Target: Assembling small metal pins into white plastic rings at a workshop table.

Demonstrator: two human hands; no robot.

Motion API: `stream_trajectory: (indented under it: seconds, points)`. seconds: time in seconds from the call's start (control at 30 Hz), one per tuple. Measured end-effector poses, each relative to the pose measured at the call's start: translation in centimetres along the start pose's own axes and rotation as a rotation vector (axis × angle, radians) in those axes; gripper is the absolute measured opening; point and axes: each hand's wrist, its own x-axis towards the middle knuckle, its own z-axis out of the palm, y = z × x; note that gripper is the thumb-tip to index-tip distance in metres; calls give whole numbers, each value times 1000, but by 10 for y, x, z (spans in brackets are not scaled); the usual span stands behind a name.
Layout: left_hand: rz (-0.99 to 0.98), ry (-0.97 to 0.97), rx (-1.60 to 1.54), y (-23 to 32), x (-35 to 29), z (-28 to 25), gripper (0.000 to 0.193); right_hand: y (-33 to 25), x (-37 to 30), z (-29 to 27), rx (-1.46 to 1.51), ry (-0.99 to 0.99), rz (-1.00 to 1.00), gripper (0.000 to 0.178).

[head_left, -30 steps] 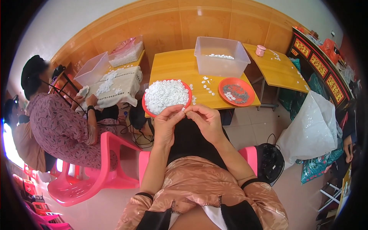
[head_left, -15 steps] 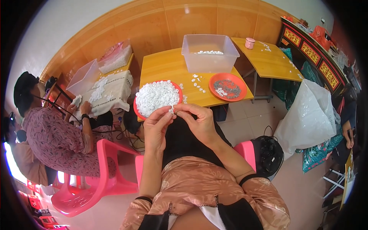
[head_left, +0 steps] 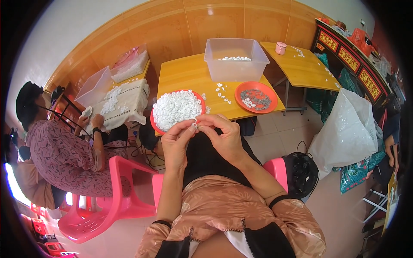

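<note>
Thumb and fingers of my left hand are pinched together on a small white plastic piece. My right hand meets it from the other side, its thumb and index finger closed on the same piece. The fingertips partly cover it, so its full shape is hidden. Both hands are above my lap, at the near edge of a red bowl heaped with small white oval pieces. To the right, an orange-red plate holds small grey parts and a few white pieces.
The yellow wooden table carries a clear plastic bin and loose white pieces. At left, a co-worker handles white pieces over a cloth. Pink chairs, a black bag and a white sack stand around me.
My fingertips have shifted slightly around the white piece, which now shows a ring-like end. Both hands stay in nearly the same place. The bowl and plate have not moved.
</note>
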Motion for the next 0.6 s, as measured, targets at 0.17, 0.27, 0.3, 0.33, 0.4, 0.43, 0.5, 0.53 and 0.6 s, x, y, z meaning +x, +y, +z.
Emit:
stream_trajectory:
  seconds: [0.17,0.27,0.3,0.33,0.4,0.43,0.5,0.53,0.6]
  points:
    - [43,2,58,-3,0,1,18,6,0,1,27,6,-16,16]
    - [57,-16,87,-3,1,0,18,8,-1,1,100,10,55,13]
    - [67,-21,94,-4,2,-1,18,9,-1,1,137,19,68,14]
    - [78,-27,102,-5,2,-1,17,10,-1,1,174,27,81,16]
    - [77,-29,109,-8,3,1,16,16,-1,1,169,35,74,16]
    - [77,-32,116,-9,3,1,16,17,-1,0,165,43,64,17]
    - [77,-28,112,-10,3,1,17,17,0,-2,117,27,45,17]
    - [76,-27,108,-11,3,1,18,16,1,-3,67,13,24,17]
    - [72,-12,101,-14,4,2,18,14,2,-5,100,-14,79,18]
